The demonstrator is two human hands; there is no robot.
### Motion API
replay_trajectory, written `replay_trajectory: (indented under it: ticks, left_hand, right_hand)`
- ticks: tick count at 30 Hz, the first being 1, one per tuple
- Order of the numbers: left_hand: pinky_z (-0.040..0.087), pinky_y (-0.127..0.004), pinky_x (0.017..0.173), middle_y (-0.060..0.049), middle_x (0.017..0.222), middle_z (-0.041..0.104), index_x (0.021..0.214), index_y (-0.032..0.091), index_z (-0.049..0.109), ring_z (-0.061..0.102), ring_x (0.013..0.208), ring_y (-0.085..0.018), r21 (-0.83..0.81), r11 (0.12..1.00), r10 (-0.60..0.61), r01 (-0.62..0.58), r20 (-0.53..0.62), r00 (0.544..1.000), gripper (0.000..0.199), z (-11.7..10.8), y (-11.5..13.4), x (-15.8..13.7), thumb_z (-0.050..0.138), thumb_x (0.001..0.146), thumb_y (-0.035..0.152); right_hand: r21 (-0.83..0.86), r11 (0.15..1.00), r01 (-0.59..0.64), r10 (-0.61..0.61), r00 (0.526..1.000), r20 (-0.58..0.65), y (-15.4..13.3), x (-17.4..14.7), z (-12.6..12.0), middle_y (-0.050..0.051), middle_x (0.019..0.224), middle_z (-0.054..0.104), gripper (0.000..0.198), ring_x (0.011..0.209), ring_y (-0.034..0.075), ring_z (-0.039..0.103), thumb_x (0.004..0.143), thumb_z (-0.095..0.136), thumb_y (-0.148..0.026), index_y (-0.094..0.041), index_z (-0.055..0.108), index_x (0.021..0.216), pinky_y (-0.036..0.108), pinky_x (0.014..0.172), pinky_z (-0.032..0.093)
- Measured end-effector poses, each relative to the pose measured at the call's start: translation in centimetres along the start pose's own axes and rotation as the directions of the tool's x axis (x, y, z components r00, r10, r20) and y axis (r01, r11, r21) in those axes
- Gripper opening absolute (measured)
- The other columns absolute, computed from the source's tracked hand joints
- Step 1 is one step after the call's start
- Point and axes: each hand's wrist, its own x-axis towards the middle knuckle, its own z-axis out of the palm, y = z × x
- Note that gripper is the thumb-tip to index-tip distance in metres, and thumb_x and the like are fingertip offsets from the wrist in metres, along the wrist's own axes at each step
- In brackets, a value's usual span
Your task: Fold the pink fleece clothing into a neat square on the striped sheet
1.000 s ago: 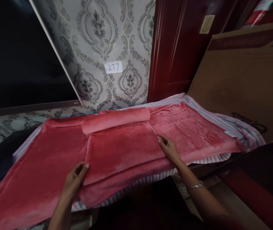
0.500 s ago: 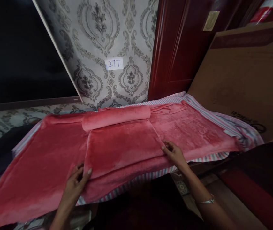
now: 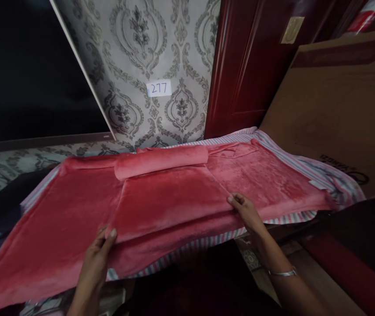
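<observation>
1. The pink plush cloth (image 3: 170,202) spreads from lower left to centre right, over a striped cloth (image 3: 292,217).
2. Its rolled section (image 3: 161,162) lies at centre, above a folded panel (image 3: 167,206).
3. Lower left, the left hand (image 3: 98,254) has its thumb and fingers nearly together, pinching the panel's left edge.
4. Right of centre, the right hand (image 3: 244,208) has its fingers nearly closed, gripping the panel's right edge.
5. A cardboard box (image 3: 338,109) stands upper right.
</observation>
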Motion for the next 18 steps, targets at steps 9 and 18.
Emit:
replay_trajectory:
  ticks: [9, 18]
  left_hand:
    - [0.043, -0.046, 0.110, -0.010, 0.120, 0.072, 0.086, 0.021, 0.076, 0.056, 0.126, -0.035, 0.031, 0.998, -0.064, 0.061, 0.130, 0.989, 0.068, -0.8, 1.7, -0.5, 0.074, 0.053, 0.080]
    - [0.051, -0.039, 0.094, -0.005, 0.081, 0.071, 0.068, 0.022, 0.068, 0.065, 0.092, -0.029, 0.156, 0.979, 0.116, -0.128, 0.088, 0.989, 0.061, 0.7, 2.3, 0.3, 0.071, 0.054, 0.082]
  right_hand:
    - [-0.084, 0.996, 0.023, -0.012, 0.992, 0.123, 0.5, 0.5, -1.1, -0.001, 0.067, 0.056, 0.047, 0.065, 0.016, 0.050, 0.067, 0.074, -0.066, -0.021, 0.063, 0.075, 0.028, 0.065, 0.042]
    - [-0.286, 0.953, 0.104, -0.081, 0.992, 0.093, 1.1, 0.9, 0.2, -0.002, 0.061, 0.049, 0.050, 0.062, 0.016, 0.045, 0.071, 0.065, -0.071, -0.021, 0.060, 0.067, 0.028, 0.059, 0.037]
